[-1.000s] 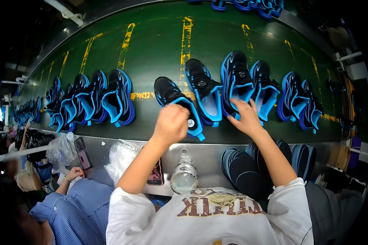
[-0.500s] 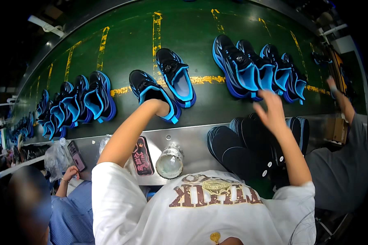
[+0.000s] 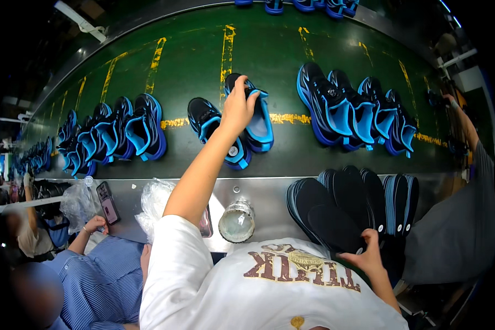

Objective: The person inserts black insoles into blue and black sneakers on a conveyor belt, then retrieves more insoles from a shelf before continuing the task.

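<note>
Showing bright blue lining [image 3: 268, 120], the shoe [image 3: 259, 131] (black-toed) gapes open.

Main surface is a green belt [image 3: 192, 60] with flaky yellow lines [image 3: 226, 52] on it; going by a clock over the whole view, there's a black-and-blue pair [image 3: 202, 111] of shoes between 11 and 12, toes pointing away; the left row [image 3: 142, 129], same kind, is bunched up around 9 to 10 and trails off tiny; the right row [image 3: 312, 102] is four more at 2, side by side; below that runs a steel ledge [image 3: 272, 192], roughly 4 round to 8; insoles [image 3: 335, 223] in black stacks at 4, clear jar [image 3: 236, 221] at 6, crumpled plastic [image 3: 153, 203] at 8; phone [image 3: 108, 203] past that, can't tell if it's flat
</note>
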A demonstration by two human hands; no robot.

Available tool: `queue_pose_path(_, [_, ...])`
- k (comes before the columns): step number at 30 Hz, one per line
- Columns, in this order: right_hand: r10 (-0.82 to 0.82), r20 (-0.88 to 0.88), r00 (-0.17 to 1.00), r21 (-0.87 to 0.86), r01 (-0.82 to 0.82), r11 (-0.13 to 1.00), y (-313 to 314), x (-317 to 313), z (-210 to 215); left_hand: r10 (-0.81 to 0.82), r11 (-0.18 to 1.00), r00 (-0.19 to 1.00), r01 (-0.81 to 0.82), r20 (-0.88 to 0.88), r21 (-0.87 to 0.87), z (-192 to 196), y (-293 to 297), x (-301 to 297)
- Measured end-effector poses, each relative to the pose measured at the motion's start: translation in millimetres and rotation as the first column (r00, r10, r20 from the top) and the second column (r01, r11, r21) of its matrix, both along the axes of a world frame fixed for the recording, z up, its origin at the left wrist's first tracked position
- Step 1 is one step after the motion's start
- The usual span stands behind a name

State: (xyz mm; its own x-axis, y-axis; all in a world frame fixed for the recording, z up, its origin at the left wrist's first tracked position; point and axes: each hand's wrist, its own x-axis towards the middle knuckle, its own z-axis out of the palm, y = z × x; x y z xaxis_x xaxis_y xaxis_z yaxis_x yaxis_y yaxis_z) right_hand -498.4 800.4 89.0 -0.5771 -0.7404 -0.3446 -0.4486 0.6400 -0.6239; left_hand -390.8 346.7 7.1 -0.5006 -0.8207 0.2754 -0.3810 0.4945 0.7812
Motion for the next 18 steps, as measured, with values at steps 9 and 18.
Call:
queue_pose_path(9, [-0.005, 0.314, 0.95, -0.263, 0.092, 0.96, -165.8, -68.8, 46.5, -0.315, 0.917, 0.931, 0.349, -0.184, 0.196, -16.4, 18.2, -23.7])
queue_pose_path(18, [0.011, 0.636, 0.771, 0.132, -0.123, 0.984, -272.5, -61.7, 61.5, 0.047, 0.998, 0.992, -0.043, -0.113, 0.042, -18.7, 51.0, -6.8])
